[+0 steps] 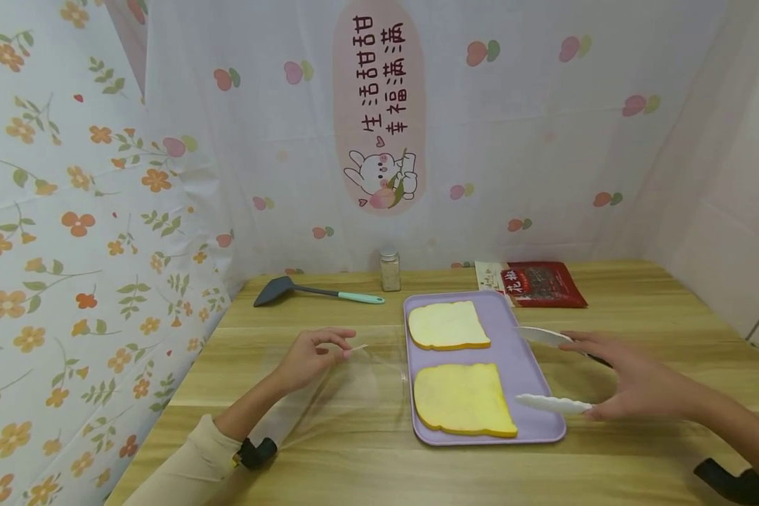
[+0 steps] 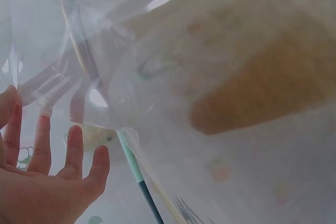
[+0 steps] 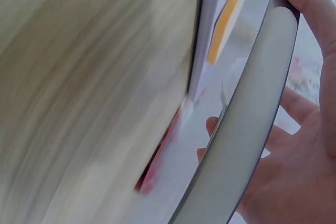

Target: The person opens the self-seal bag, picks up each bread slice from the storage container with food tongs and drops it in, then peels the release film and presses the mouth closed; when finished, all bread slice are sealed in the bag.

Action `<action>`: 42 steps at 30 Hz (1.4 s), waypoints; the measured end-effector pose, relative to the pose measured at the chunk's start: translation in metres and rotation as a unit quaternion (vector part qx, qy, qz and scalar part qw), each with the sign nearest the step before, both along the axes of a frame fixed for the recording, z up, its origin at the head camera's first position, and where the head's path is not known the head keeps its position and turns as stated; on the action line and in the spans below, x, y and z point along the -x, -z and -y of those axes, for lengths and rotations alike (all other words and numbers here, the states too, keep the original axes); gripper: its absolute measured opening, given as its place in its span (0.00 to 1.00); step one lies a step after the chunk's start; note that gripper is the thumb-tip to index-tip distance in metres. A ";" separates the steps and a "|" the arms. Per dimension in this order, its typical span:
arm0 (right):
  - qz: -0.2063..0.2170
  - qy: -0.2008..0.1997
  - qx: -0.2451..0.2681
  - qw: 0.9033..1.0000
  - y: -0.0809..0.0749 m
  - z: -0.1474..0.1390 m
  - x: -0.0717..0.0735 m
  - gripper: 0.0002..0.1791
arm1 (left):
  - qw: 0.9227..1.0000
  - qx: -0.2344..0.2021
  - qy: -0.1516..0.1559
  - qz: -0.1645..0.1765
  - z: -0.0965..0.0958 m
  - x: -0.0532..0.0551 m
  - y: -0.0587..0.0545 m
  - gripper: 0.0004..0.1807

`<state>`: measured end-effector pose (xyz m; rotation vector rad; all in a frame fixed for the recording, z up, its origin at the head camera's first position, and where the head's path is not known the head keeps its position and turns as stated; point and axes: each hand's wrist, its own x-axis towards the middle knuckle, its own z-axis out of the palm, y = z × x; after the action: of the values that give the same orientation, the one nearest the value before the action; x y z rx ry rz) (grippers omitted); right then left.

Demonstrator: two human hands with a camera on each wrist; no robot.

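My left hand (image 1: 313, 360) pinches the edge of a clear plastic bag (image 2: 157, 98) between thumb and forefinger, its other fingers spread; the bag reaches toward the tray's left edge. In my right hand (image 1: 646, 383) is a pair of tongs, its white tips (image 1: 553, 404) spread apart near the right rim of a lilac tray (image 1: 512, 330). One tong arm (image 3: 247, 103) runs close past the right wrist camera. Two bread slices lie apart on the tray: a pale one (image 1: 449, 325) at the far end and a yellower one (image 1: 462, 399) nearer. Nothing is between the tong tips.
Behind the tray lie a red spice packet (image 1: 540, 284) and, further left, a small glass jar (image 1: 390, 270). A dark spatula with a mint handle (image 1: 360, 298) rests on the wooden table (image 1: 481, 478) at the back left. Patterned cloth (image 1: 519, 140) hangs behind.
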<state>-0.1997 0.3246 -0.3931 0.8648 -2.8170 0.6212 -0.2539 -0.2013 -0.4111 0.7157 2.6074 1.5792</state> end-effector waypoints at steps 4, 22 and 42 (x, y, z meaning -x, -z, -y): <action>0.012 -0.018 0.004 1.000 0.002 0.017 -0.004 0.50 | 1.000 0.002 -0.003 0.006 -0.002 -0.001 -0.002 0.06; -0.019 -0.060 -0.028 0.998 0.013 0.041 -0.003 0.51 | 1.000 0.003 0.017 0.005 -0.009 -0.020 -0.029 0.06; -0.010 -0.088 -0.051 0.995 0.006 0.045 0.007 0.54 | 1.000 0.006 0.019 0.012 -0.011 -0.020 -0.027 0.06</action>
<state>-0.2064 0.2795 -0.3992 1.1408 -2.7960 0.4913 -0.2338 -0.1906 -0.3837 0.7375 2.5689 1.5505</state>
